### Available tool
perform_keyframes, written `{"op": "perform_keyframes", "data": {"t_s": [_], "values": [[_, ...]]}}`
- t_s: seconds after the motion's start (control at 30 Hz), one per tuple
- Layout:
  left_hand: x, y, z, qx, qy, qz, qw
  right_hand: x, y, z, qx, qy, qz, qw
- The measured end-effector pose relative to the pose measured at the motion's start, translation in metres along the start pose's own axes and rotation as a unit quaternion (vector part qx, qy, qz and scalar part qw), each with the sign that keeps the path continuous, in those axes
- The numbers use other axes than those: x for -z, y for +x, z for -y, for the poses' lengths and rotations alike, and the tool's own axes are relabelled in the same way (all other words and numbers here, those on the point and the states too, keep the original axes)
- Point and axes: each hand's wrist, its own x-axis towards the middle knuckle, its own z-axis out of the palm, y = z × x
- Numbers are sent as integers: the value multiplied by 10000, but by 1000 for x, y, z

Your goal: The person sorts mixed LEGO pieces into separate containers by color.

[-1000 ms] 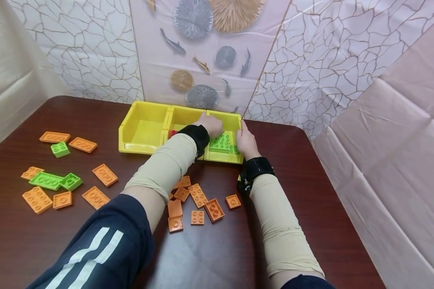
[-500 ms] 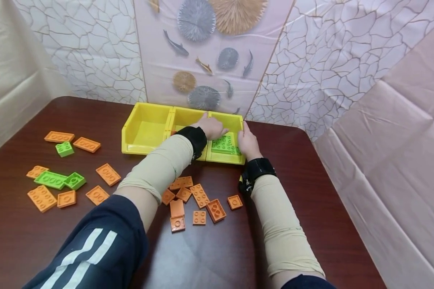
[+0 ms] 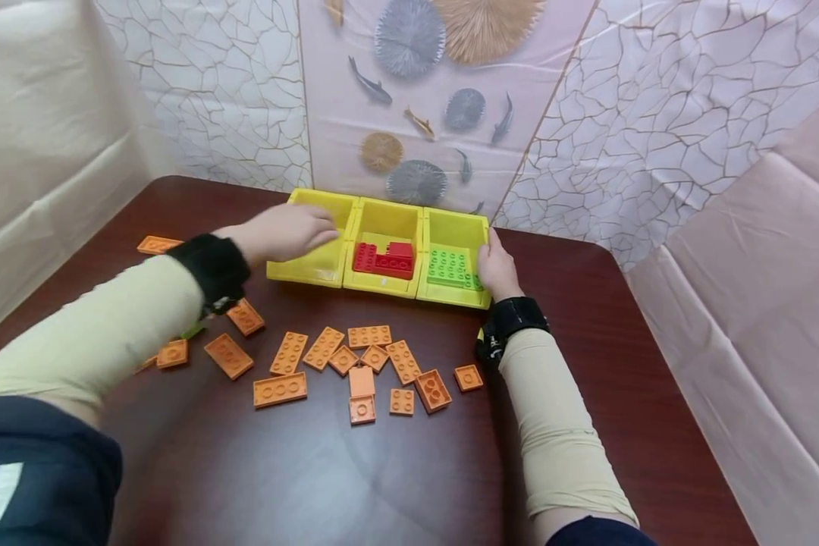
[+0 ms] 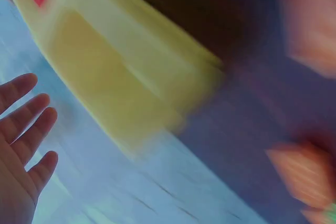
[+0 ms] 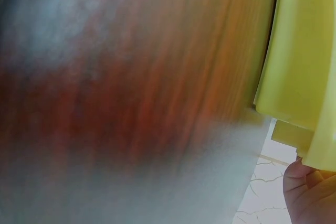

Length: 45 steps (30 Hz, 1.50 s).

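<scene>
Three yellow bins stand side by side at the back of the table. My left hand [image 3: 283, 231] passes in front of the left bin [image 3: 314, 269], hiding part of it. Its fingers are spread and hold nothing in the left wrist view. Red toy bricks [image 3: 392, 262] lie in the middle bin [image 3: 382, 284], and green toy bricks [image 3: 450, 269] in the right bin [image 3: 453, 296]. My right hand [image 3: 497, 267] grips the right bin's outer side wall. In the right wrist view, that hand's fingers [image 5: 296, 179] bend at the bin's edge.
Several orange toy bricks [image 3: 403, 362] lie scattered across the brown table [image 3: 300, 470] in front of the bins. More orange bricks [image 3: 228, 356] lie to the left, some hidden behind my left forearm. A patterned cloth [image 3: 232, 91] hangs behind the table.
My left hand has moved left from over the middle and right bins, uncovering the red bricks. The head view has turned left. The right hand stays at the right bin.
</scene>
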Motion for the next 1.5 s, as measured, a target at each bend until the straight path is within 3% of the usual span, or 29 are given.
{"op": "perform_keyframes", "data": {"t_s": [0.1, 0.2, 0.3, 0.43, 0.5, 0.67, 0.8, 1.0, 1.13, 1.3, 1.5], "values": [[2, -44, 32, 572, 42, 39, 9983, 3, 1, -1, 47, -17, -22, 10000], [3, -84, 53, 956, -49, 6, 9954, 2, 2, -2, 132, -14, -50, 9999], [-2, -122, 62, 1034, -65, 41, 9946, 1, 2, -2, 146, 16, -18, 9999], [-12, -166, 67, 1156, -85, 396, 9925, -1, 0, 1, 117, 55, 24, 9999], [-14, -183, 70, 1300, -134, 595, 9896, -2, -1, 3, 148, 74, 7, 9999], [-17, -199, 75, 1390, -349, 945, 9852, 7, -2, -1, 130, 123, -107, 9998], [-23, -206, 77, 1363, -425, 1068, 9840, 8, -1, -2, 119, 151, -126, 9997], [-29, -214, 77, 1491, -253, 903, 9844, -3, -1, 0, 134, 164, 1, 9998], [-20, -204, 75, 1611, -101, 742, 9841, -3, 1, 1, 134, 113, -6, 9998], [3, -161, 53, 1360, 207, 315, 9900, 0, 1, 1, 170, 116, -83, 9998], [23, -83, -13, 347, 598, -164, 9975, -2, -2, -1, 152, 93, -90, 9998]]}}
